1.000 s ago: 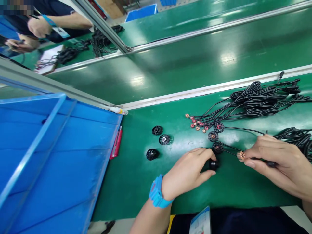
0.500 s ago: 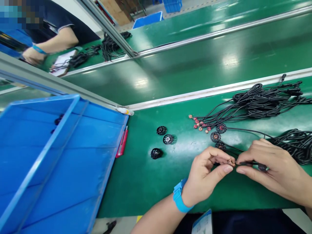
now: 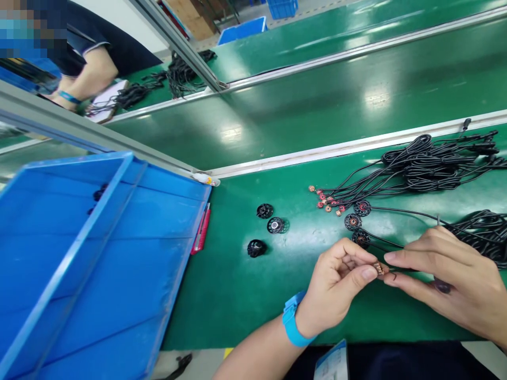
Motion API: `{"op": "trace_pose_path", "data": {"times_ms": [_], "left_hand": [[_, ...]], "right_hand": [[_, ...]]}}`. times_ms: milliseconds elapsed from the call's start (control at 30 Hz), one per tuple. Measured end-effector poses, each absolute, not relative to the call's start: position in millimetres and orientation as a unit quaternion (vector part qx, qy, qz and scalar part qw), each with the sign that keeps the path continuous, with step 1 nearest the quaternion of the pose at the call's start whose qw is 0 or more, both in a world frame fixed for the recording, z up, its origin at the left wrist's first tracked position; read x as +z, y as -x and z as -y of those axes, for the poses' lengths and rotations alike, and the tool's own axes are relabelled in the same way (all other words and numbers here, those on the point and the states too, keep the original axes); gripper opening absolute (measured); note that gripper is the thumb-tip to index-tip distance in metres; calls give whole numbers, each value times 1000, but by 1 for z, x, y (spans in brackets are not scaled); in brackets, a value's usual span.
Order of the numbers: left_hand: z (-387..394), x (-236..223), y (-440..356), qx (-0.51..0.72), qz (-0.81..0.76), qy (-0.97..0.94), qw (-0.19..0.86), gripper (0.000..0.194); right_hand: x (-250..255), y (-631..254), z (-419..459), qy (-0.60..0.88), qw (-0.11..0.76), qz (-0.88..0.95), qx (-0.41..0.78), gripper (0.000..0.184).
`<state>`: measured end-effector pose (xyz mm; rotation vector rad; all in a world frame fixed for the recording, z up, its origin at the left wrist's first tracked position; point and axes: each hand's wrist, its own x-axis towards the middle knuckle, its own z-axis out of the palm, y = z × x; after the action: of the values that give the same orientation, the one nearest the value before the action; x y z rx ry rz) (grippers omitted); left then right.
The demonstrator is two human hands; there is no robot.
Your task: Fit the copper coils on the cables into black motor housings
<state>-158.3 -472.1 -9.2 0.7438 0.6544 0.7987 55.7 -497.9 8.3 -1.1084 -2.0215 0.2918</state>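
Note:
My left hand (image 3: 340, 285), with a blue wristband, is curled shut; a black round housing is mostly hidden in its fingers, which pinch a small copper coil piece (image 3: 379, 269). My right hand (image 3: 443, 279) meets it from the right, fingers closed on the same coil piece and the black cable behind it. Both hands hover just above the green mat (image 3: 237, 295). Three black round housings (image 3: 266, 226) lie to the left. Three housings fitted with red-copper coils (image 3: 354, 221) lie just beyond my hands, wired to black cables.
Black cable bundles (image 3: 428, 163) lie at the right, with several loose coil ends (image 3: 327, 200). A large blue bin (image 3: 79, 264) fills the left; a red pen (image 3: 202, 232) lies along its edge. A green conveyor belt (image 3: 317, 100) runs behind. Another person's arm (image 3: 91, 68) is at the far top left.
My left hand lifted a black housing off the mat and came up to meet the coil piece in my right hand. The view shifted slightly right.

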Motion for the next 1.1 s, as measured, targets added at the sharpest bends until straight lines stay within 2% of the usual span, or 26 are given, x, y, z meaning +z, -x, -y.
{"op": "trace_pose_path", "data": {"times_ms": [233, 433, 567, 767, 900, 1100], "left_hand": [[472, -10, 158, 346, -328, -357, 803, 36], [472, -10, 159, 335, -331, -370, 801, 36], [473, -8, 161, 348, -332, -380, 790, 33], [475, -4, 162, 380, -319, -402, 770, 23], [476, -3, 163, 383, -320, -429, 753, 19], [479, -5, 166, 381, -363, -455, 718, 27]], "right_hand": [[7, -58, 505, 426, 403, 807, 69, 31], [6, -60, 504, 416, 381, 823, 67, 36], [9, -56, 502, 427, 383, 817, 66, 25], [9, -49, 502, 459, 381, 792, 128, 15], [5, -50, 500, 461, 375, 790, 154, 38], [11, -52, 498, 435, 403, 793, 139, 47]]}}
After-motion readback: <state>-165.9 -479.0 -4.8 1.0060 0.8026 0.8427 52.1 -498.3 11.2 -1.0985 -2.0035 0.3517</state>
